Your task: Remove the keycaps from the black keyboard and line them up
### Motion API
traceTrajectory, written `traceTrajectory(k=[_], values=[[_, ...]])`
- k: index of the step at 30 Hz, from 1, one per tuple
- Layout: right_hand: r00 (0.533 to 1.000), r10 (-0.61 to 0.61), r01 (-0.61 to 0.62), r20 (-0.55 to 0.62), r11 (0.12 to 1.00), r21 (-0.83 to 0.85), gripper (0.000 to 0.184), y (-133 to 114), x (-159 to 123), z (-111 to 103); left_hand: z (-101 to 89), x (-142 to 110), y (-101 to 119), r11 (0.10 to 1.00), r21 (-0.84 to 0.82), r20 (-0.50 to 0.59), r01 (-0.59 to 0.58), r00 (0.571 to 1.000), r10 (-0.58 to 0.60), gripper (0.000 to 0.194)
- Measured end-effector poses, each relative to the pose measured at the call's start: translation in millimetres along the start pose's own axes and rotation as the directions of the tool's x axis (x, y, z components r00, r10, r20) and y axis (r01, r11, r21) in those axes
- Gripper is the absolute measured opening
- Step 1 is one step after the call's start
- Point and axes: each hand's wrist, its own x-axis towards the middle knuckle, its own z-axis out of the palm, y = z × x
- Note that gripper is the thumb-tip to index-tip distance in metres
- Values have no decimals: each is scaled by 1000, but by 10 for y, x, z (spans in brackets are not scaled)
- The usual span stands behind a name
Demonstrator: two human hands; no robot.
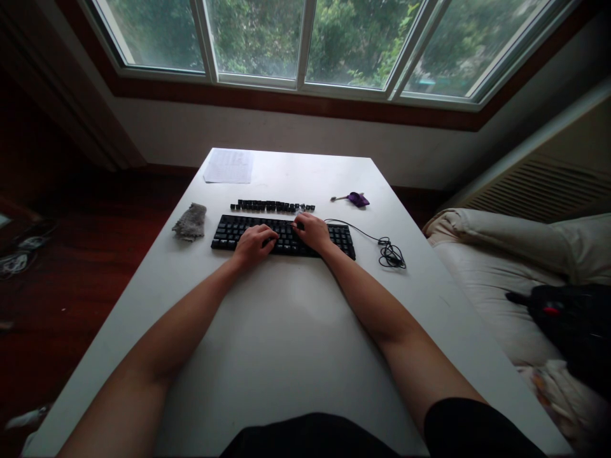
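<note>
On the white table (296, 331), the black keyboard (285, 240) lies with its long axis left to right, under the curled left hand (256, 245) and right hand (311, 231); I cannot tell whether either grips anything. The loose keycaps (267, 206) line up just beyond it, nearer the right hand.

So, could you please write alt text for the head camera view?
A person's left hand and right hand are on a black keyboard on a white table. Loose keycaps line up beyond it; a gray cloth lies left, a bundled cable right.
</note>
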Motion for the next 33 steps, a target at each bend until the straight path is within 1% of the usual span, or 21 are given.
traceTrajectory(k=[8, 15, 33], values=[[999, -18, 18, -29, 1000, -5, 22, 20, 0, 17, -10, 0, 11, 1000, 7, -4, -5, 1000, 5, 18], [1000, 8, -8, 5, 1000, 3, 24, -3, 5, 2, -10, -1, 9, 1000, 4, -2, -2, 1000, 2, 18], [1000, 15, -15, 15, 1000, -7, 25, -37, -6, -59, -25, 1, 19, 1000, -5, 2, 8, 1000, -8, 19]])
